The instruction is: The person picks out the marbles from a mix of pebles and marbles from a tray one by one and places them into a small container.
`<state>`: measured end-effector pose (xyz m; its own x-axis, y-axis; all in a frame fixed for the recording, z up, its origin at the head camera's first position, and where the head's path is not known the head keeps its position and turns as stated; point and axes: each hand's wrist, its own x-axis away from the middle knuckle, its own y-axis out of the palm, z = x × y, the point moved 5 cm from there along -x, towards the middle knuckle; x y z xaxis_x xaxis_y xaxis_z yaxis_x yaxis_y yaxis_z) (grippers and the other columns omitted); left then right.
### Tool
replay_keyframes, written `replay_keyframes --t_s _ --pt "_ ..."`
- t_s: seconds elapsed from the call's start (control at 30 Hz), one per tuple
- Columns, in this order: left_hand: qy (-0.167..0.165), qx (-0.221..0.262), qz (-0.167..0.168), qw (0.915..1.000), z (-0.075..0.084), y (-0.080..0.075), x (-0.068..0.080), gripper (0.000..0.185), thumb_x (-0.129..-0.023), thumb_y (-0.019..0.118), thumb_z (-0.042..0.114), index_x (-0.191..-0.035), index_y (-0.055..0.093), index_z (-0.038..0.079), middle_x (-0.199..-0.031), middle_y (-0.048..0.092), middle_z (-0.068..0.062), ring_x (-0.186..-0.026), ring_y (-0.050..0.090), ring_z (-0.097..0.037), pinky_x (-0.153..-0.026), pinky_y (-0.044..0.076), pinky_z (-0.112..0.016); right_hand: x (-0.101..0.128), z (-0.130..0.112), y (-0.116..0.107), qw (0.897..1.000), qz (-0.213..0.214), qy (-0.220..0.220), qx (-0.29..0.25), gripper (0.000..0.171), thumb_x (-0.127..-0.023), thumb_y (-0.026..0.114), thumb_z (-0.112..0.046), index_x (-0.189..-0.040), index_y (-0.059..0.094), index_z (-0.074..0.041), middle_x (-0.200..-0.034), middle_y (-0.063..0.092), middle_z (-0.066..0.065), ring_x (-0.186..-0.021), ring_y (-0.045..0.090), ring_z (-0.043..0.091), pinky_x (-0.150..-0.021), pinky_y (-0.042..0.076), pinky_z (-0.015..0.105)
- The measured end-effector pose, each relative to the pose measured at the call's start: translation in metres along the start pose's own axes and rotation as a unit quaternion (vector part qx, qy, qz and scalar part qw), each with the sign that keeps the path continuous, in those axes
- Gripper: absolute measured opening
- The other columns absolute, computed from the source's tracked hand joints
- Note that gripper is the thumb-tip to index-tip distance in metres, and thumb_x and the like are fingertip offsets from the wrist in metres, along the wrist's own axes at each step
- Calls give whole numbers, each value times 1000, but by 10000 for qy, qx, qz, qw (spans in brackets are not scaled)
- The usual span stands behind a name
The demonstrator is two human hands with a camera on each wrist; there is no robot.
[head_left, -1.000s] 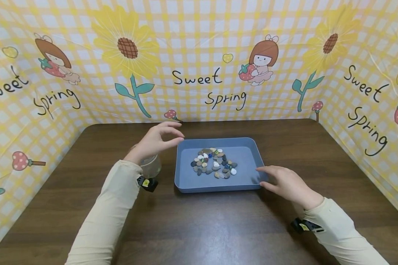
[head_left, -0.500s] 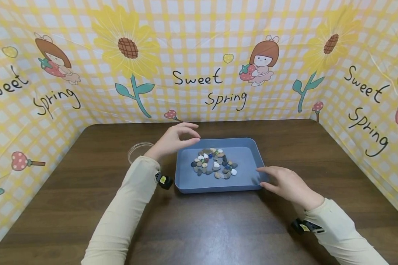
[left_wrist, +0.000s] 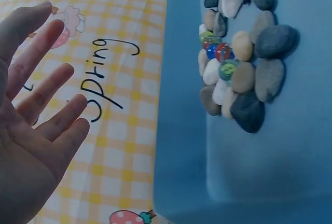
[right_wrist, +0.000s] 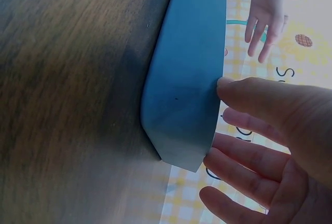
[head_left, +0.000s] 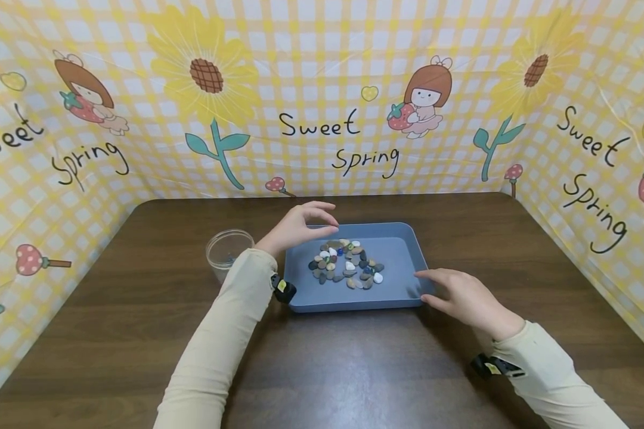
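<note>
Centrally, a heap of small pebbles [head_left: 346, 266], grey, white and tan with a few coloured glass beads among them, lies on the floor of a blue plastic tray [head_left: 402, 247] that rests flat on the dark wooden surface [head_left: 354, 369]. Such stones are probably hard, smooth and light singly, apt to slip from a loose pinch, so each is best taken between thumb and fingertip across its broad faces; the tray looks stiff and thin-walled, best held at its rim. The left hand [head_left: 295, 227] hovers over the tray's far left corner, its fingers [left_wrist: 49, 86] spread and relaxed, holding nothing, just beside the heap yet apart from it. The right hand [head_left: 464, 298] has relaxed fingers, and its thumb [right_wrist: 244, 92] touches the tray's near right rim. A clear glass jar [head_left: 227, 250] stands left of the tray.
</note>
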<state>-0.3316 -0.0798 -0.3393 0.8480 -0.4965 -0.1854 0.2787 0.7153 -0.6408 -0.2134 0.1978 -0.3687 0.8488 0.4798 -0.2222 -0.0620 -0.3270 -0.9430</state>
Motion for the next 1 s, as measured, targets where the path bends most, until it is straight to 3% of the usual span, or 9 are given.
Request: replay_keyframes --t_s 0.63,1.0 --pt "-133 -365 -851 9956 -18 21 -14 25 -85 69 21 -104 71 5 -147 41 -9 -140 31 -28 -114 23 -52 0 3 2 10000 -71 22 -44 40 -83 70 -19 -119 62 -5 -116 67 12 -106 64 28 -88 51 46" --pt "-249 -301 -1072 9935 -28 30 -17 20 -81 73 19 -98 74 9 -135 55 -9 -132 45 -24 -110 34 -45 -1 2 0 10000 -25 -16 30 40 -83 70 -20 -119 63 -6 -115 67 11 -105 64 28 -87 51 45"
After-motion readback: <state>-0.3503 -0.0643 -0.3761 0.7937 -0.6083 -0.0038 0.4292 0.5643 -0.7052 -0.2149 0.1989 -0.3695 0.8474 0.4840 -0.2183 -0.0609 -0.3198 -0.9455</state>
